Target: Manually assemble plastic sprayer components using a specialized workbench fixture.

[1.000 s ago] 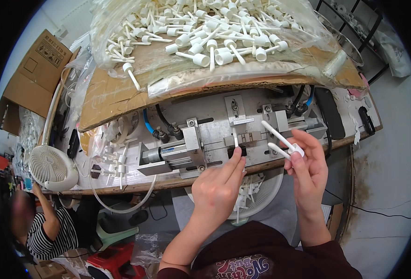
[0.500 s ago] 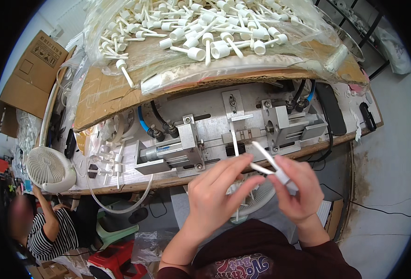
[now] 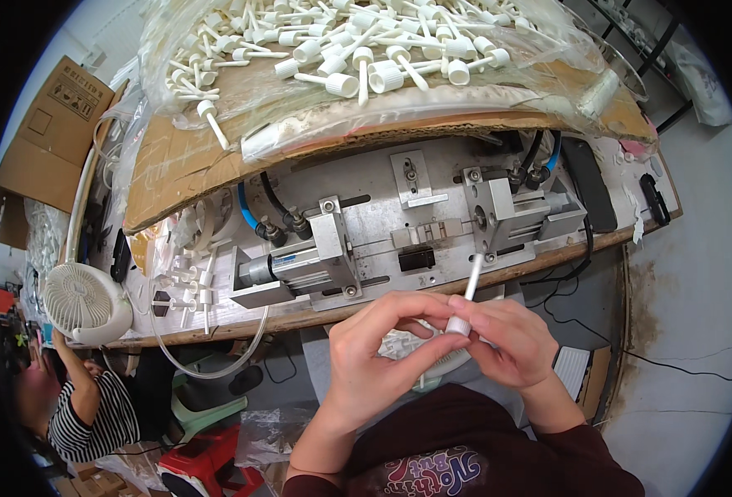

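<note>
A white applicator cap with a straight white stem is pinched between my two hands, in front of the table's near edge. Its stem points up and away toward the metal fixture. My left hand has thumb and fingertips against the cap from the left. From the other side, my right hand closes its fingers round the ribbed cap. Beyond the hands lies the metal fixture, with a left cylinder, a right cylinder and a small centre block. Whether anything else sits in my palms is hidden.
A heap of similar white caps lies on plastic over a raised cardboard sheet. More white parts lie left of the fixture. A white fan stands at the left, near a person in a striped top. A basin sits below my hands.
My hands have come together on one cap. The long white stem by my left hand and the second stem by my right no longer show. The view has shifted slightly.
</note>
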Action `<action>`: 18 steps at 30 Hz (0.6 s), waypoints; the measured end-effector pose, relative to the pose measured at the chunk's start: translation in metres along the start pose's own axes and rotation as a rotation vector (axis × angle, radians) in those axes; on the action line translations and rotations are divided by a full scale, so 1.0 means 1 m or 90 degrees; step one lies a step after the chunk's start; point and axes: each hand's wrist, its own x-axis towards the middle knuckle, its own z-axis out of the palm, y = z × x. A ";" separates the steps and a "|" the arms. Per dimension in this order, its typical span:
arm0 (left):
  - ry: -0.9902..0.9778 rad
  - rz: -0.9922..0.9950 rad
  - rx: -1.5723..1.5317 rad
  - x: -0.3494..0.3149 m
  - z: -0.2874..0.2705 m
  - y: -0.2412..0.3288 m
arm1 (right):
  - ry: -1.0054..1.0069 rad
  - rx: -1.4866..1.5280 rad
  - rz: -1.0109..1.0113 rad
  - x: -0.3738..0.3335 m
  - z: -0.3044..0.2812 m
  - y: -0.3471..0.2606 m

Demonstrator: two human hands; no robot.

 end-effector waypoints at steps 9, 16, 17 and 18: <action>0.035 0.215 0.453 0.005 -0.005 -0.007 | 0.046 -0.163 0.056 0.004 -0.016 0.001; -0.030 0.237 0.695 0.008 -0.005 -0.020 | 0.112 0.076 0.135 0.005 -0.023 0.000; -0.039 0.240 0.722 0.010 -0.005 -0.019 | 0.110 0.092 0.157 0.009 -0.024 -0.004; -0.041 0.245 0.717 0.012 -0.005 -0.019 | 0.110 0.108 0.179 0.014 -0.026 -0.011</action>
